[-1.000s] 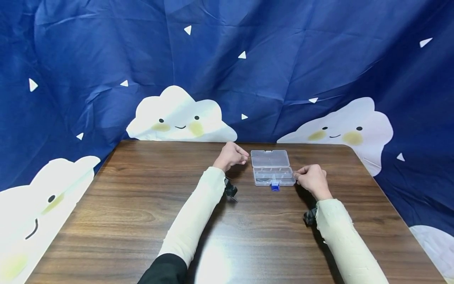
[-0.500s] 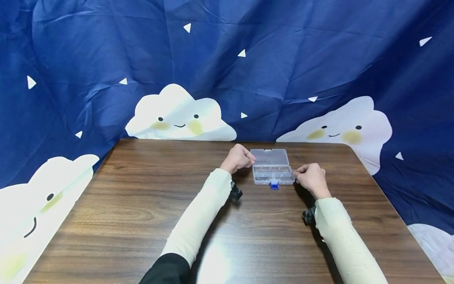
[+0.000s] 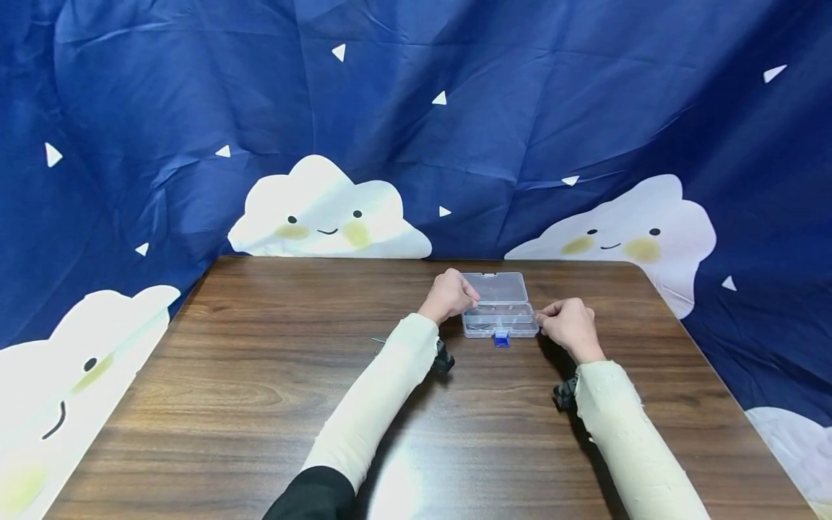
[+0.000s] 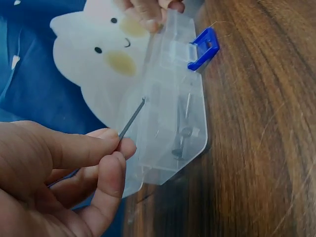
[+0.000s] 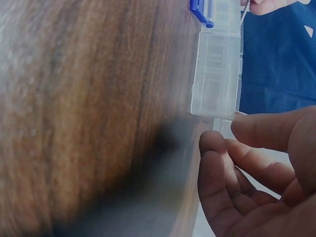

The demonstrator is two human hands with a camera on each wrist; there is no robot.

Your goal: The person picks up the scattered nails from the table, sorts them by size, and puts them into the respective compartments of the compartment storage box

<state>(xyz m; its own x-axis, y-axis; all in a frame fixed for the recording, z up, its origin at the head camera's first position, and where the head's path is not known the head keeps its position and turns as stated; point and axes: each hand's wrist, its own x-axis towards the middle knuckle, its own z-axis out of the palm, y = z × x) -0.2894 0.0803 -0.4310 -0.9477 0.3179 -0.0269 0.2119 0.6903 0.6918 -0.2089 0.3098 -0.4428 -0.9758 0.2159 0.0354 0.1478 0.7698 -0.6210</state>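
My left hand (image 3: 448, 295) pinches a thin dark metal rod (image 4: 132, 117) between thumb and fingers; a small notch shows at its tip. The rod's tip overlaps the near compartments of a clear plastic compartment box (image 3: 499, 326) in the left wrist view. The box's lid (image 3: 499, 287) lies back, and a blue latch (image 3: 502, 339) hangs at its front. Dark screw-like pieces (image 4: 183, 143) lie in a front compartment. My right hand (image 3: 572, 326) holds the box's right end, with the thumb at the rim and curled fingers beside the end wall (image 5: 213, 74).
Thin metal pieces (image 3: 378, 342) lie on the wooden table (image 3: 273, 404) left of my left forearm, partly hidden by the sleeve. A blue cloth (image 3: 416, 130) with white clouds hangs behind the table. Each wrist carries a black camera (image 3: 565, 394).
My left hand has moved right and slightly nearer, from beside the lid to over the box's left end. Thin metal pieces have come into view behind the left sleeve. My right hand stays put.
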